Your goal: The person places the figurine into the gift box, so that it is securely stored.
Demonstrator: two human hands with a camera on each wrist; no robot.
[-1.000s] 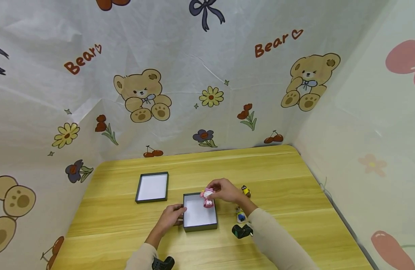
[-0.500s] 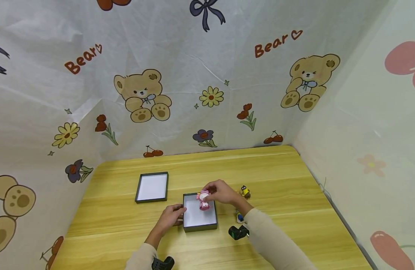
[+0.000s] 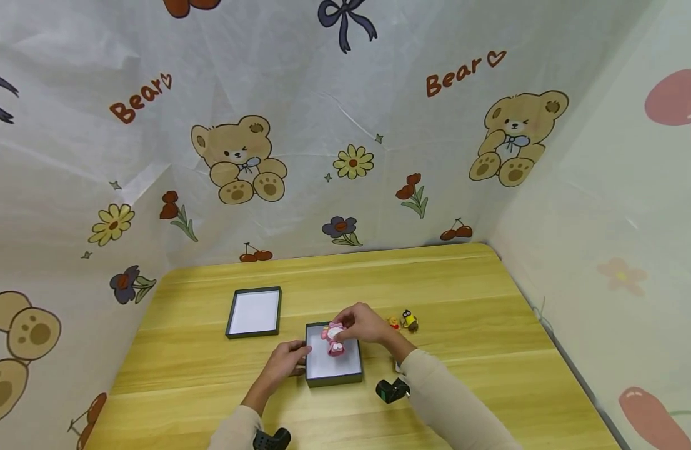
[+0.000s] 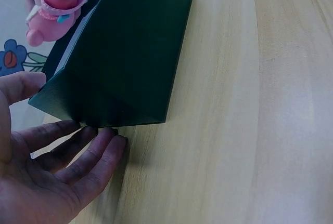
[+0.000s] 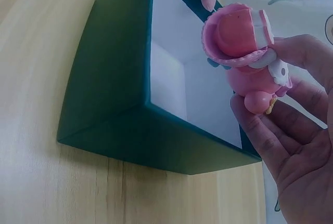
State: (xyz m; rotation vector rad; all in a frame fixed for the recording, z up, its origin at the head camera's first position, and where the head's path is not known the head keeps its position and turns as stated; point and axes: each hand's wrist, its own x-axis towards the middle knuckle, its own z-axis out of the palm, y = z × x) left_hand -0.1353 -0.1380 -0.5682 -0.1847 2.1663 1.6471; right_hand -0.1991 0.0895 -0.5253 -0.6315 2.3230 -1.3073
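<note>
My right hand [image 3: 365, 325] grips a pink and white toy figurine [image 3: 335, 340] between thumb and fingers, over the open dark green box [image 3: 345, 380]. In the right wrist view the figurine [image 5: 242, 31] tilts, its round pink base toward the camera, near the rim. The box's interior is white. My left hand [image 3: 283, 360] holds the box's left wall. Its thumb lies over the rim, and its other fingers touch the outer side of the box [image 4: 130, 52] low down.
A shallow dark-rimmed box lid [image 3: 255, 312] lies white side up at the back left. Right of my right hand stand a yellow and black figurine [image 3: 410, 321] and an orange-red one [image 3: 393, 323]. Another small toy [image 3: 398, 367] is mostly hidden by the right sleeve.
My right hand has carried the pink figurine leftward and slightly nearer, from the box's right edge to over its middle. The left hand stays at the box wall.
</note>
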